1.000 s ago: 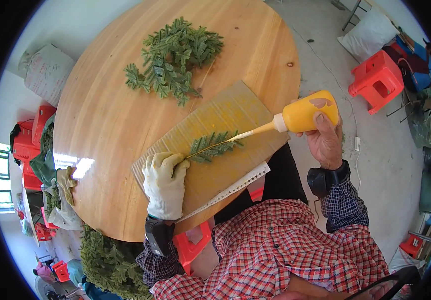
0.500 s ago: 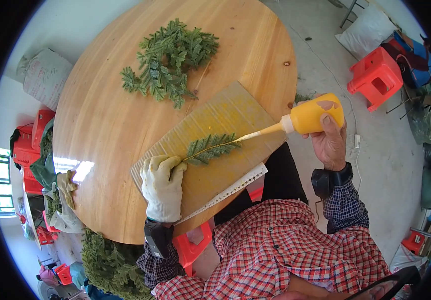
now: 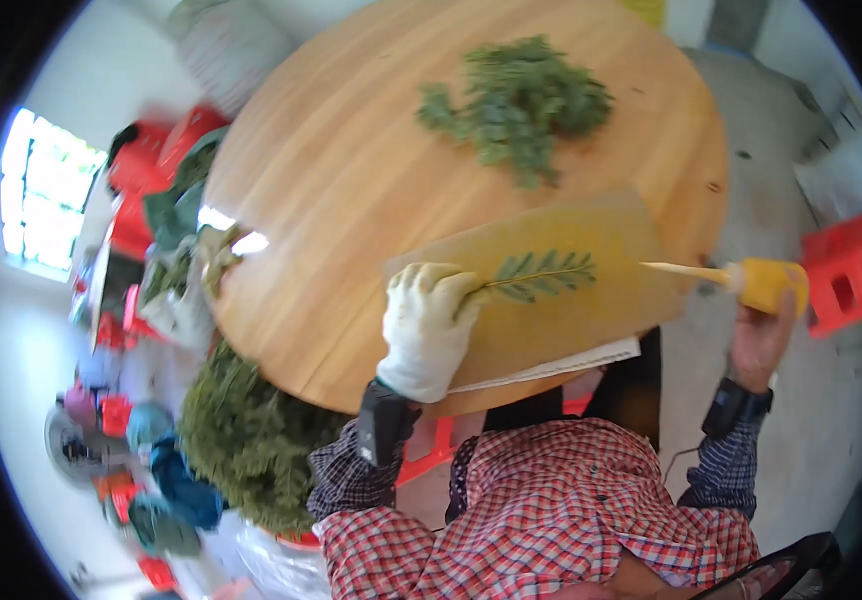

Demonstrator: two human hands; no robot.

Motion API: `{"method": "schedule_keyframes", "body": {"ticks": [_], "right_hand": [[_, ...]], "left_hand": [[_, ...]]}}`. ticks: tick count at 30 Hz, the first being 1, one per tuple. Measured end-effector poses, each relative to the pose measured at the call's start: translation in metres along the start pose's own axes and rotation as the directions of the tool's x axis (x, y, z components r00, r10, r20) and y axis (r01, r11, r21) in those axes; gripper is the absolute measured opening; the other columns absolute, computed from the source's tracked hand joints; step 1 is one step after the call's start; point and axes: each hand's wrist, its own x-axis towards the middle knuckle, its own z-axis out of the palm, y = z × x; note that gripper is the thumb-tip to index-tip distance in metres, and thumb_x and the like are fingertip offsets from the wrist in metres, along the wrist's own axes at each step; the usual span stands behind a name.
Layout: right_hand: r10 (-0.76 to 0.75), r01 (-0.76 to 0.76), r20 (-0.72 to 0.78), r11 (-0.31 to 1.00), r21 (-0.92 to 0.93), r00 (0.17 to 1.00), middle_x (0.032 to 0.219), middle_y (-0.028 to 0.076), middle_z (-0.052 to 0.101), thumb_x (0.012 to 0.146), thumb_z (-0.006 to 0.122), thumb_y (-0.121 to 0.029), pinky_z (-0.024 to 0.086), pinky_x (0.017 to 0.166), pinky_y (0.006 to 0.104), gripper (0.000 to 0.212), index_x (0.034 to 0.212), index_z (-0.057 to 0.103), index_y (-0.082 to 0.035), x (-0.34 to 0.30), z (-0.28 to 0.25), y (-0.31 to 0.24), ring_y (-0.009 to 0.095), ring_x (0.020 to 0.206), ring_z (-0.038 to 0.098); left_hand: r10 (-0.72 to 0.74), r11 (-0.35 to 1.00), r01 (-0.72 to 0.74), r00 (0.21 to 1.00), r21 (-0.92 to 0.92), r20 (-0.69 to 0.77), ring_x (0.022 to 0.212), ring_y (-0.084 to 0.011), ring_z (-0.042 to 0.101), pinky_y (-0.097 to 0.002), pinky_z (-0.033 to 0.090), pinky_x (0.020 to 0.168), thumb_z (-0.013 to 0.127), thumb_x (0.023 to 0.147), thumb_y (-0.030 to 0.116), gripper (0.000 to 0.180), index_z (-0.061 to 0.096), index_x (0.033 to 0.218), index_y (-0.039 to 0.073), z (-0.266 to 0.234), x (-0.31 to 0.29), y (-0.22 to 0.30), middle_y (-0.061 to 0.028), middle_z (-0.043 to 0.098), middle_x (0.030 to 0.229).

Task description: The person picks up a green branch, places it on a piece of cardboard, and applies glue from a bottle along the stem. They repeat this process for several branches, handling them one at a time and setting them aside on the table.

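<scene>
The left hand (image 3: 433, 320), wearing a cream work glove, is lying over the left end of a sheet of cardboard (image 3: 551, 335) and grasping a small green sprig (image 3: 541, 277) by its bare stem, thumb and fingertips closing on it. The sprig is lying over the middle of the cardboard, its leafy tip pointing right. The right hand (image 3: 763, 345), bare, is wrapping its fingers around a yellow squeeze bottle (image 3: 773, 285) just past the table's right edge; whether those fingers are squeezing, one cannot tell. The bottle is lying nearly level, its long pale nozzle pointing left over the cardboard, its end standing a little apart from the sprig's tip. A white strip (image 3: 606, 358) is running along the cardboard's near edge. All this is resting on a round wooden table (image 3: 331, 200), where a bunch of green sprigs (image 3: 521, 105) is sitting farther back. A bigger heap of greenery (image 3: 251, 430) is standing beside the table at lower left, and a red stool (image 3: 841, 280) is standing on the floor at right.
</scene>
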Motion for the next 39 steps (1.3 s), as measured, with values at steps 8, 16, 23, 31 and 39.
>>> {"method": "schedule_keyframes", "body": {"ticks": [8,16,23,31,39], "right_hand": [[0.019,-0.017,-0.017,0.996,0.088,1.0,0.126,0.012,0.055,0.088,0.065,-0.022,0.043,0.102,0.0393,0.049,0.127,0.047,0.0,0.022,-0.005,0.012,0.026,0.116,0.053],[0.048,-0.047,-0.029,0.998,0.048,0.998,0.126,0.012,0.055,0.089,0.064,-0.024,0.043,0.102,0.0386,0.048,0.128,0.047,-0.001,0.022,-0.006,0.022,0.025,0.116,0.054],[0.064,-0.066,0.088,0.998,0.022,0.994,0.123,0.01,0.056,0.091,0.06,-0.026,0.046,0.097,0.0363,0.043,0.126,0.047,-0.005,0.008,0.025,0.029,0.023,0.112,0.056],[0.094,-0.086,0.107,0.993,-0.084,0.99,0.118,0.01,0.056,0.091,0.061,-0.028,0.049,0.093,0.0382,0.044,0.125,0.045,-0.005,-0.001,0.034,0.017,0.025,0.111,0.056],[0.081,-0.075,0.081,0.995,-0.071,0.993,0.12,0.01,0.054,0.091,0.061,-0.028,0.049,0.092,0.0379,0.047,0.127,0.043,-0.005,-0.001,0.025,0.003,0.027,0.114,0.055]], "left_hand": [[-0.306,0.849,0.471,0.808,0.24,-0.503,0.082,-0.0248,0.058,-0.0371,0.046,0.075,0.07,0.072,0.006,0.014,0.068,0.086,0.009,-0.102,-0.084,-0.061,-0.0063,0.062,0.086],[-0.379,0.139,0.815,0.569,0.563,-0.73,0.084,-0.0286,0.059,-0.0377,0.047,0.075,0.068,0.078,0.013,0.012,0.07,0.087,0.006,-0.213,-0.166,-0.086,-0.0106,0.064,0.089],[-0.179,0.224,0.517,0.855,0.826,-0.487,0.087,-0.0283,0.059,-0.0381,0.047,0.077,0.065,0.078,0.009,0.016,0.068,0.093,0.007,-0.171,-0.118,-0.055,-0.0092,0.064,0.093],[-0.251,0.941,0.251,0.967,0.225,-0.03,0.089,-0.0283,0.058,-0.0391,0.045,0.078,0.066,0.079,0.019,0.018,0.068,0.092,0.007,-0.03,0.031,-0.014,-0.0094,0.065,0.089],[-0.11,0.977,0.092,0.99,0.192,0.085,0.088,-0.0319,0.059,-0.0422,0.047,0.076,0.067,0.079,0.036,0.031,0.067,0.09,0.007,0.065,0.092,0.0,-0.0132,0.065,0.088]]}}
